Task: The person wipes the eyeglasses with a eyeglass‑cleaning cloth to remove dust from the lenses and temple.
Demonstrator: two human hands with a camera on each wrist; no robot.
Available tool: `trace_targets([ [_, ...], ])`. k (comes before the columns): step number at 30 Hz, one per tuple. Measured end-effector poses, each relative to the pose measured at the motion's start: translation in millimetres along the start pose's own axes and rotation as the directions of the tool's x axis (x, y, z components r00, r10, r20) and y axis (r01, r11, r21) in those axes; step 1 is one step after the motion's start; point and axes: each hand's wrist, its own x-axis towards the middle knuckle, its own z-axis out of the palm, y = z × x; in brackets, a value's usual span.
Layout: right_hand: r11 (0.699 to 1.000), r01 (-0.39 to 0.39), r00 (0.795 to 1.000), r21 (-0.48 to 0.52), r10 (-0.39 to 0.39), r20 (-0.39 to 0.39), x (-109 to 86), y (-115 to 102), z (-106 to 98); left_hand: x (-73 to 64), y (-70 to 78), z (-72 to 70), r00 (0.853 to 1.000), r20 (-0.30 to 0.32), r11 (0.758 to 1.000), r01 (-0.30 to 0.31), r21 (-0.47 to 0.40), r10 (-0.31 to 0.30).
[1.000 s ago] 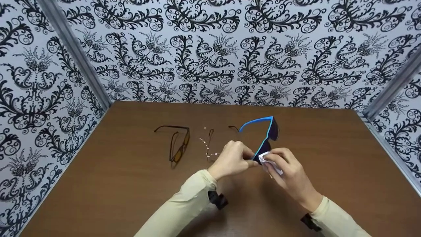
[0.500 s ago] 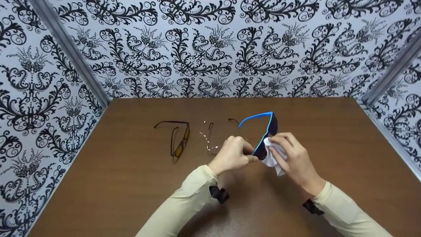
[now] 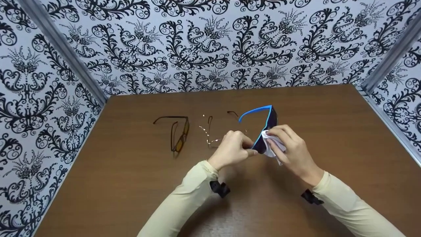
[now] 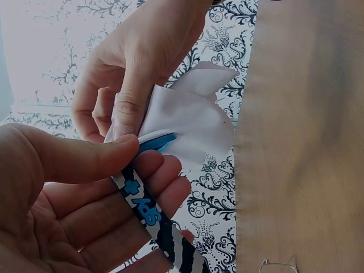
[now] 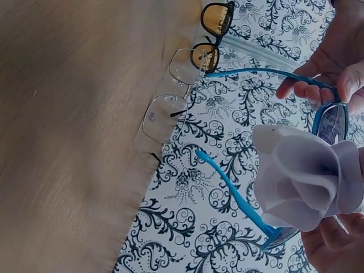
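Blue-framed sunglasses [image 3: 265, 113] with dark lenses are held up over the table. My left hand [image 3: 233, 148] pinches them at the near corner, where the temple meets the front; in the left wrist view that temple [image 4: 148, 216] shows a black-and-white pattern with blue lettering. In my right hand [image 3: 292, 151] is a white cloth [image 3: 273, 143], pinched between thumb and fingers and pressed to the front near the bridge. The cloth [image 5: 298, 176] covers part of the lenses in the right wrist view. The other blue temple [image 5: 233, 193] sticks out free.
Dark-framed glasses with amber lenses [image 3: 180, 141] lie on the brown table [image 3: 115, 158] at the left. Beside them, partly behind my left hand, lie thin wire-rimmed glasses [image 5: 165, 119] with clear lenses. Patterned walls [image 3: 210, 49] enclose the back and sides.
My right hand has moved the cloth up along the lens toward the bridge, and more of the cloth hangs loose. My left hand keeps its grip. The head view has tilted slightly.
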Motion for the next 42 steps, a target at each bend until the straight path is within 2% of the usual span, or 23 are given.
trace_targets([
  [4, 1.0, 0.019, 0.999, 0.003, -0.019, 0.029, -3.3, -2.2, 0.4, 0.8, -1.1, 2.9, 1.0, -0.004, 1.0, -0.003, 0.0, 0.003],
  [10, 0.996, 0.08, 0.993, -0.045, -0.076, 0.089, -9.0, -5.7, 4.9, 2.5, -3.9, 5.2, 1.0, -0.019, 1.0, -0.005, 0.02, 0.005],
  [19, 0.996, 0.089, 0.989, -0.029, -0.085, 0.117, -7.3, -2.2, 10.0, 1.0, -9.6, 5.4, 0.999, -0.038, 1.0, 0.003, 0.023, -0.003],
  [27, 0.996, 0.075, 0.995, -0.045, -0.072, 0.076, -7.3, -0.6, 8.7, -1.1, -7.6, 4.2, 1.0, 0.008, 0.999, 0.029, -0.019, -0.029],
  [35, 0.996, -0.032, 0.999, -0.087, 0.033, 0.01, -1.1, 7.7, 3.7, -4.5, -4.6, 2.0, 0.999, 0.022, 0.999, 0.037, -0.03, -0.036],
  [42, 0.999, -0.051, 0.998, -0.016, 0.05, -0.026, -2.5, 5.6, 5.1, -4.3, -2.5, 2.8, 0.999, 0.03, 0.999, 0.026, -0.028, -0.025],
])
